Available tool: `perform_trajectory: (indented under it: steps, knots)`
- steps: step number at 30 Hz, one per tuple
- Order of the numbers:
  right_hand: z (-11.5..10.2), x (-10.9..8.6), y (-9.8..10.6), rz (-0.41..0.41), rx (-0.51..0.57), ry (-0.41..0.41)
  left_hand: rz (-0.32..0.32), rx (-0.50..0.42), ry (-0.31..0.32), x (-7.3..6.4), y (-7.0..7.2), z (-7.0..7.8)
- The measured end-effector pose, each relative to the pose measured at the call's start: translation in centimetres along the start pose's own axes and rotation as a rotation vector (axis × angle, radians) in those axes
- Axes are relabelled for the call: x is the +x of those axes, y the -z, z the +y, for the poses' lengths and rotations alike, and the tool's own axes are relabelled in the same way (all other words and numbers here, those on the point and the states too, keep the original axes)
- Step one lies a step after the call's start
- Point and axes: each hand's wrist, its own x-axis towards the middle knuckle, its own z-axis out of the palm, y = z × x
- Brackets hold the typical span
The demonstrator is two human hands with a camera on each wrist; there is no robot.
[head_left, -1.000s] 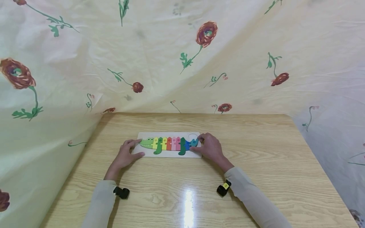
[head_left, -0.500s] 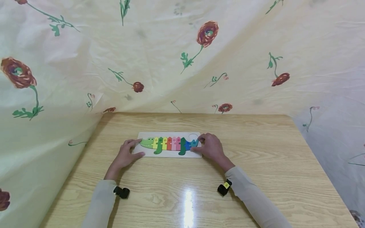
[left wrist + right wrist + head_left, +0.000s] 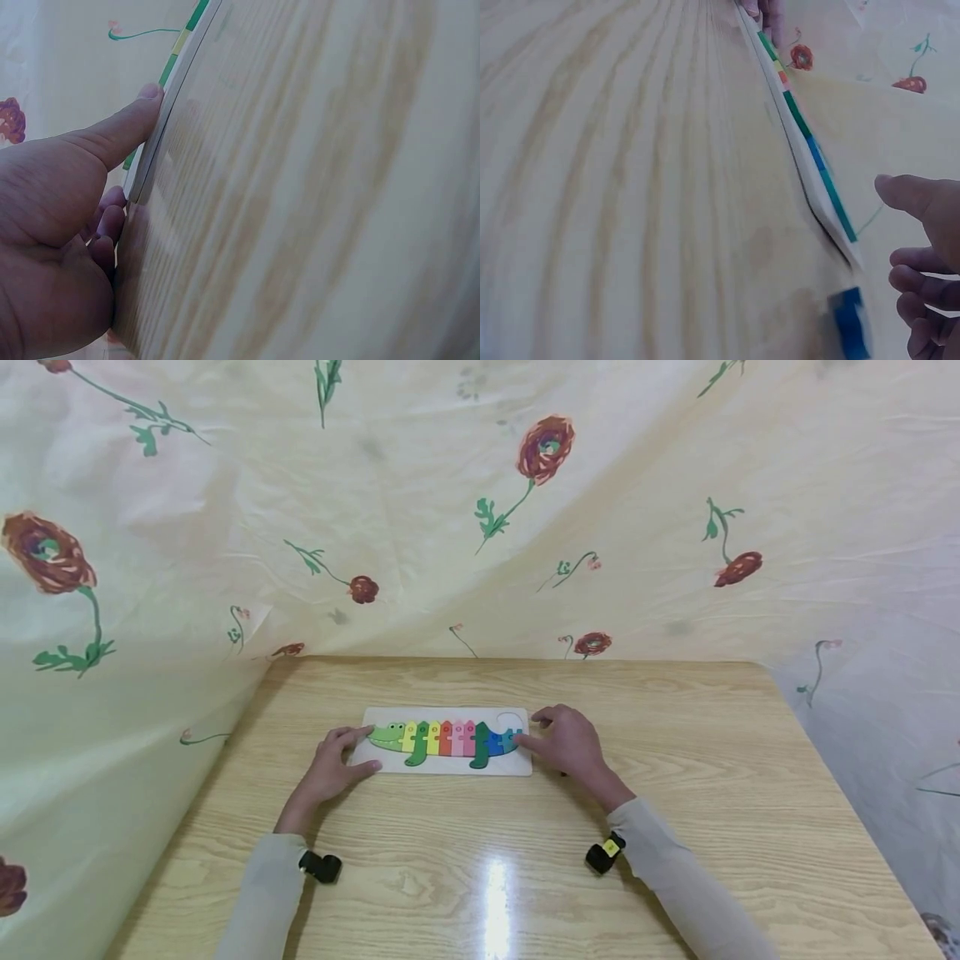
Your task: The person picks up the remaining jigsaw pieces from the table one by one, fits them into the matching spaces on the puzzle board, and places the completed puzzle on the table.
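A crocodile puzzle board lies flat on the table, with coloured interlocking pieces forming the animal. My left hand rests at its left end, index finger by the green head and thumb on the near edge. In the left wrist view the thumb lies straight against the board's edge. My right hand hovers just past the right end, thumb near the teal tail piece; nothing is between its fingers. Below this hand, in the right wrist view, a loose blue puzzle piece appears, partly blurred; whether it touches the table I cannot tell.
The wooden table extends around the board. A flowered cloth hangs behind it and along the sides. Each wrist carries a small black camera, such as the left one. A pale round outline shows above the tail.
My right hand has moved off the board's right end, rightward, letting go of a blue puzzle piece it pinched over the tail. The left hand and board have stayed put.
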Motion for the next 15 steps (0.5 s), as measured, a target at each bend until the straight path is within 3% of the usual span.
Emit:
perform_trajectory:
  steps: [15]
  knots:
    - [1.6,-3.0,4.2,0.014,-0.012,0.028,0.001,0.0,-0.009,-0.1,0.1,0.1]
